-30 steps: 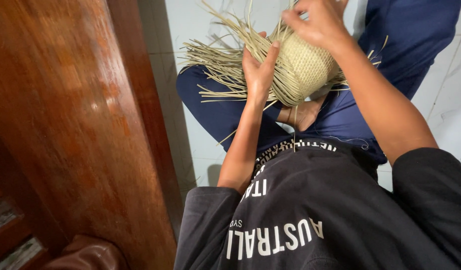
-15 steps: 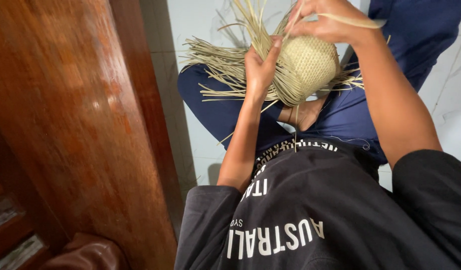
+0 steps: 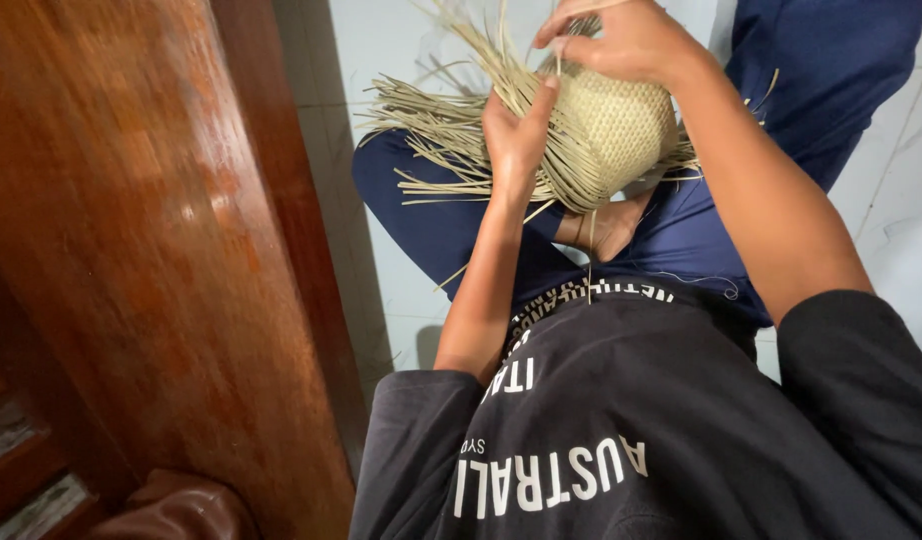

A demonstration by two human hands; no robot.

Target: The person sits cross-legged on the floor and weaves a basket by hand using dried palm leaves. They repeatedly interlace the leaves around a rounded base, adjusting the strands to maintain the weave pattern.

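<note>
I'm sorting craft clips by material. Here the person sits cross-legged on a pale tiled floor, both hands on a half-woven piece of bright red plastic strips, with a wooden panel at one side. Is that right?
Not quite: the woven piece is pale straw-coloured, with loose natural-looking strips fanning out, not red plastic. The head view shows it. The rest stands: left hand and right hand are both on it, above the tiled floor, beside the wooden panel.

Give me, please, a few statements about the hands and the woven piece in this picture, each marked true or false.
1. The left hand rests against the side of the woven straw piece. True.
2. The right hand lies flat on the floor tiles. False: it grips the top of the woven piece.
3. Loose straw strands fan out from the piece. True.
4. The woven piece sits on a table. False: it is held over the person's crossed legs.
5. A wooden panel stands at the left. True.
</note>
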